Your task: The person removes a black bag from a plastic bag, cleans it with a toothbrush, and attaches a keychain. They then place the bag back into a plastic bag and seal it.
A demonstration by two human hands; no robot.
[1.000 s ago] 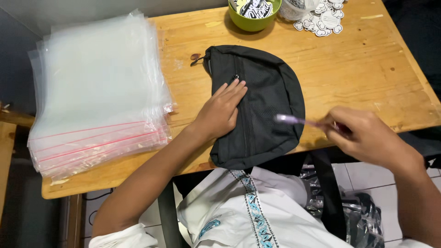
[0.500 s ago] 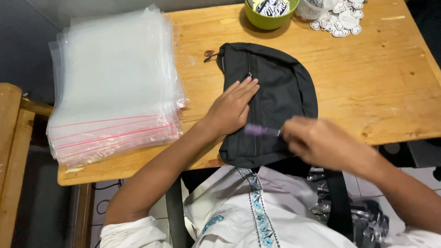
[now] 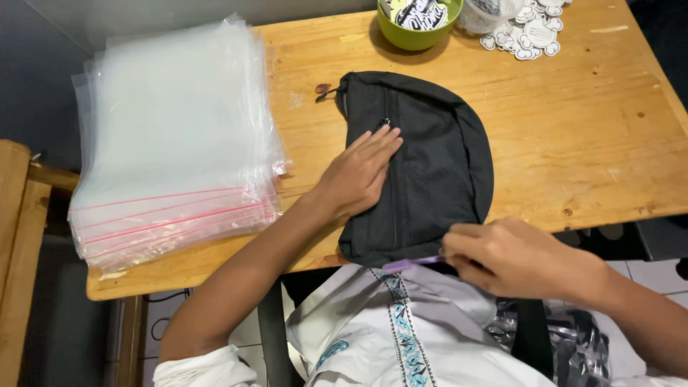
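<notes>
Head view, looking down on a wooden table (image 3: 573,143). At centre frame, a black fabric pouch (image 3: 437,165), half-moon shaped, lying flat with its lower end at the table's near edge. Zip line and mesh front panel visible; small pull tab at its upper left corner.

Left hand (image 3: 362,172) pressed palm-down on the pouch's left half, fingers released and spread flat, grasping nothing, only pinning the cloth.

Right hand (image 3: 512,254) at lower right of frame, fingers clenched round a thin purple tool (image 3: 412,263), its tip touching the pouch's bottom edge; kind of tool too small to tell.

Judging by the look: soft, light, limp cloth, likely to slide on bare wood and fold if lifted by one corner. Best held flat under a palm, or gripped along the stiffer seamed rim or zip band.

At left of frame, a thick stack of clear zip bags (image 3: 172,143) with red seal lines. At upper centre, a green bowl (image 3: 419,29); just right of it, loose white stickers (image 3: 527,36).
</notes>
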